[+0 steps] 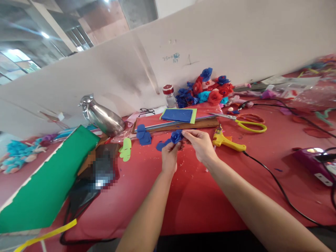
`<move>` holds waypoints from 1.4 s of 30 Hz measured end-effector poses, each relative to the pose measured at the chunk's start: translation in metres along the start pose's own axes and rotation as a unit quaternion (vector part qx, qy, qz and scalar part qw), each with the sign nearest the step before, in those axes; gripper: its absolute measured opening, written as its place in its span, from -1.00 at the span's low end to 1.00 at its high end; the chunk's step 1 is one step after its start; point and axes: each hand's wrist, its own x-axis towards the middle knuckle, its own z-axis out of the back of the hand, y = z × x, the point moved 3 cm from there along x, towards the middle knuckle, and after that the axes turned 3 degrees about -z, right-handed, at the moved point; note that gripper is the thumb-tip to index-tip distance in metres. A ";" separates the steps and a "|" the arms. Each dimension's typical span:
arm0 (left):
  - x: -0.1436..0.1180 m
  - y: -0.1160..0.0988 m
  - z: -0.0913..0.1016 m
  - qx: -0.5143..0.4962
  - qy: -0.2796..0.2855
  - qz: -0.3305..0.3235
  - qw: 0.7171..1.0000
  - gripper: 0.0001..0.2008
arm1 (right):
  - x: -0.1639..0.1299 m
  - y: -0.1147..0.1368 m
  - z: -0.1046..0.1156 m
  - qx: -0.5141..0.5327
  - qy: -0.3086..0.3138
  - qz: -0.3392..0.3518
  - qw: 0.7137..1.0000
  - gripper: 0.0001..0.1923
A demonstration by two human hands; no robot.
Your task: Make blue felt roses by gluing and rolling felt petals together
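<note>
While both arms reach forward over the red table [199,196], the left hand [170,155] and the right hand [201,143] meet at a small blue foam flower [176,136] held just above the tabletop. From the head view, the left fingers are closed narrowly under the flower, pinching its base, with the bloom sitting on top of the fingertips. The right fingers [187,133] are drawn together and touch the flower's right side. Loose blue petals [144,134] lie just left of the hands. A yellow glue gun [225,140] rests just to the right, scissors [248,122] beyond it, and a heap of finished flowers [207,89] sits against the wall.
</note>
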 end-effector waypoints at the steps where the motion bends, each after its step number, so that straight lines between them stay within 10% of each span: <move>1: 0.000 0.000 0.000 -0.001 -0.001 0.000 1.000 -0.77 | 0.000 0.000 0.000 0.001 0.000 0.000 1.000 -0.70; 42: -0.001 -0.001 0.001 -0.047 -0.007 0.000 0.999 -0.81 | -0.007 0.001 -0.009 -0.067 0.075 -0.022 0.995 -0.83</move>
